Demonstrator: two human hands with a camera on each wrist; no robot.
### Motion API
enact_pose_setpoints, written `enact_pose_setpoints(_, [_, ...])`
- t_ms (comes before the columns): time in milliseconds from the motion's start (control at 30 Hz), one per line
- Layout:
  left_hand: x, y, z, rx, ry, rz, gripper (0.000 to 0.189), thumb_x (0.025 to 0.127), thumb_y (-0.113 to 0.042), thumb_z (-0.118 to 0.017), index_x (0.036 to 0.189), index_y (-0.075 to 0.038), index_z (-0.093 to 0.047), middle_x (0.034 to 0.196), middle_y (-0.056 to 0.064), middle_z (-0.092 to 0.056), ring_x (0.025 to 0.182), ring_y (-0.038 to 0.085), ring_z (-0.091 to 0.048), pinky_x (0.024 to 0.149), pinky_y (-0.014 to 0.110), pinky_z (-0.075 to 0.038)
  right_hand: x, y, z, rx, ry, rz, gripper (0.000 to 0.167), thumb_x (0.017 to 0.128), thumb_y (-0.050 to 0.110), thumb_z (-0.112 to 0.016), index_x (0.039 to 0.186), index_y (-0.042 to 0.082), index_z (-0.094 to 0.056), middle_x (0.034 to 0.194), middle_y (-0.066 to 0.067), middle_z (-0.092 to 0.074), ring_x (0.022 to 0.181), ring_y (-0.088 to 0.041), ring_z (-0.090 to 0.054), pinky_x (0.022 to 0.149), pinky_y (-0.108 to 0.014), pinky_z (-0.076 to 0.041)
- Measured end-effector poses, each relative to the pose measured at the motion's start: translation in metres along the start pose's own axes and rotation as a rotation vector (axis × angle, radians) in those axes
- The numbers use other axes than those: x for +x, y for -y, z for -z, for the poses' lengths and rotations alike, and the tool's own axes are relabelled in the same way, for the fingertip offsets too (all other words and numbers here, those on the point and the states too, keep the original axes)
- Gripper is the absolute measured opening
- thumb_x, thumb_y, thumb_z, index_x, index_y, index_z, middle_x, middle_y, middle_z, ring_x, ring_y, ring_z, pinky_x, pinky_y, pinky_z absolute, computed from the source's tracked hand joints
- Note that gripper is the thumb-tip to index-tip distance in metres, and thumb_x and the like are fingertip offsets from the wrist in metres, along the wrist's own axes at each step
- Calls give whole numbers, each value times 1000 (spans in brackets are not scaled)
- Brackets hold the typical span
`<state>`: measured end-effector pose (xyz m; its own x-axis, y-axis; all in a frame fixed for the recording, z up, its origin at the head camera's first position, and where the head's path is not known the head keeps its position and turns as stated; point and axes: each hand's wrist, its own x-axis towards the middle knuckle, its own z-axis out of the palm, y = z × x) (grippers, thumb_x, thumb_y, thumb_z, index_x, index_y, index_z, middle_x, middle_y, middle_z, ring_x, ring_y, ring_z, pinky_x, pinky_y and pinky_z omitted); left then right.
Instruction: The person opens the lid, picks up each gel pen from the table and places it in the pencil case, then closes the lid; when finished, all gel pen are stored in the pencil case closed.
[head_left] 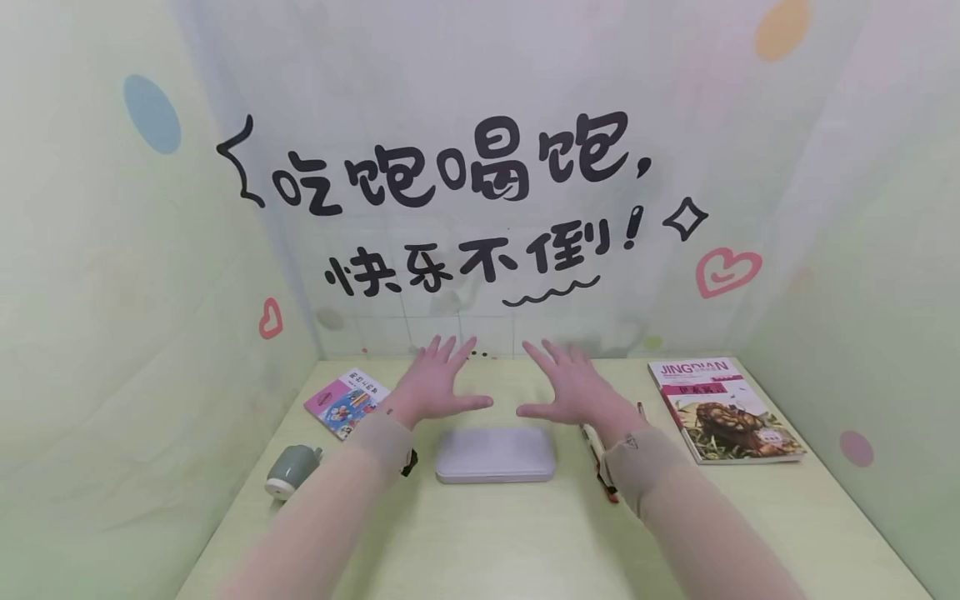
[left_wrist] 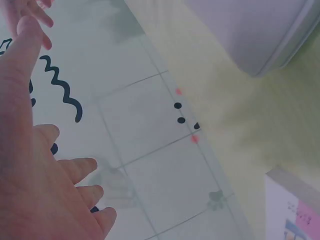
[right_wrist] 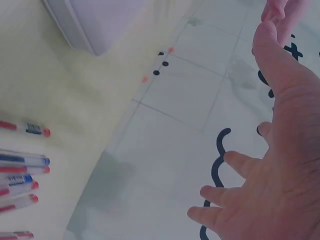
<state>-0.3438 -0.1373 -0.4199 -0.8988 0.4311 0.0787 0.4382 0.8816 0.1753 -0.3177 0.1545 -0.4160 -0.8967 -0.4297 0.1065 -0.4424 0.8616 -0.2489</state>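
Note:
Both hands are held above the table with fingers spread, and neither holds anything. My left hand (head_left: 435,379) is beyond and to the left of a lavender hard case (head_left: 495,454), thumb pointing inward. Opposite it, my right hand (head_left: 573,387) mirrors the pose, its thumb toward the left one, with a gap between them. The case lies closed between the forearms; its corner also shows in both wrist views. Several pens (right_wrist: 25,159) with red and blue parts lie right of the case, partly hidden by the right forearm in the head view.
A small pink and blue book (head_left: 348,404) lies at the back left. Nearer on that side is a grey-green and white cup-like object (head_left: 292,471). A thick magazine-like book (head_left: 723,412) lies at the right. Printed wall sheets (head_left: 480,75) enclose the table (head_left: 480,542) at the back and sides.

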Motion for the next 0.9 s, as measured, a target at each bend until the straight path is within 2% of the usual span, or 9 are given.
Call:
enact_pose_setpoints(133, [-9, 6, -24, -106, 5, 13, 119, 89, -85, -67, 179, -32, -11, 185, 18, -20, 172, 49, -14, 138, 70, -20, -11, 4, -27, 94, 49, 47, 108, 91, 65, -82, 176, 27, -29, 178, -23, -36, 161, -61, -33, 130, -79, -31])
enact_pose_setpoints(300, [-25, 13, -53, -272, 21, 51, 120, 87, -84, -72, 179, -29, -16, 183, 17, -26, 170, 45, -24, 132, 73, -32, -24, 6, -61, 200, 109, 52, 96, 88, 60, -88, 169, 28, -46, 175, -20, -41, 161, -49, -40, 129, -73, -39])
enact_pose_setpoints(433, [-37, 16, -71, -363, 46, 69, 118, 88, -83, -72, 178, -24, -23, 182, 16, -31, 170, 44, -25, 135, 70, -30, -33, 4, -84, 263, 106, 47, 85, 87, 57, -91, 160, 27, -59, 173, -19, -45, 159, -47, -44, 128, -71, -42])
enact_pose_setpoints(667, [-57, 15, -93, -508, 96, 123, 112, 87, -77, -78, 175, -24, -33, 182, 13, -32, 171, 44, -21, 136, 71, -25, -45, -2, -103, 288, 78, 44, 80, 84, 47, -94, 154, 24, -64, 171, -20, -48, 152, -50, -52, 123, -72, -46])
enact_pose_setpoints(900, [-70, 20, -109, -559, 74, 136, 119, 78, -71, -90, 173, -23, -37, 179, 15, -37, 167, 48, -32, 133, 72, -30, -48, -6, -109, 336, 50, 31, 75, 86, 42, -92, 154, 25, -65, 172, -16, -47, 150, -49, -54, 122, -71, -48])
